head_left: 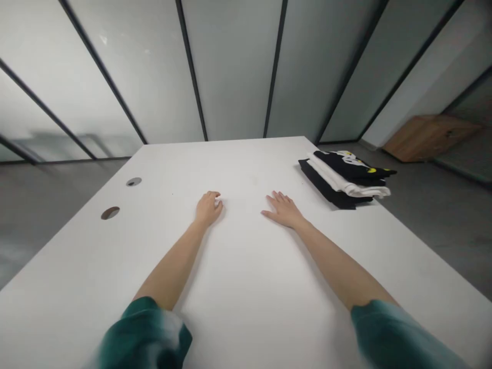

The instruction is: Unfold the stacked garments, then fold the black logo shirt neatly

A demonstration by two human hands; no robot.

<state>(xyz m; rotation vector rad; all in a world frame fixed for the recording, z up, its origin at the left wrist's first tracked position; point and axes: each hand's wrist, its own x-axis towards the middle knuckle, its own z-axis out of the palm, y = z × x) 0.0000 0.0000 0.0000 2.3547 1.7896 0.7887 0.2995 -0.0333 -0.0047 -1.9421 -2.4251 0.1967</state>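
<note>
My left hand rests on its side on the white table, fingers loosely curved, thumb apart from them, nothing between. Palm down on the tabletop lies my right hand, its fingers spread and holding nothing. To the right of it is a stack of folded clothes, black and white layers, the top one black with a white and yellow print. Neither hand touches the stack. Both forearms reach forward from green sleeves.
Two round holes, a farther one and a nearer one, are cut in the table's left side. Frosted glass panels with dark frames stand behind the table. A wooden cabinet is on the floor at the far right.
</note>
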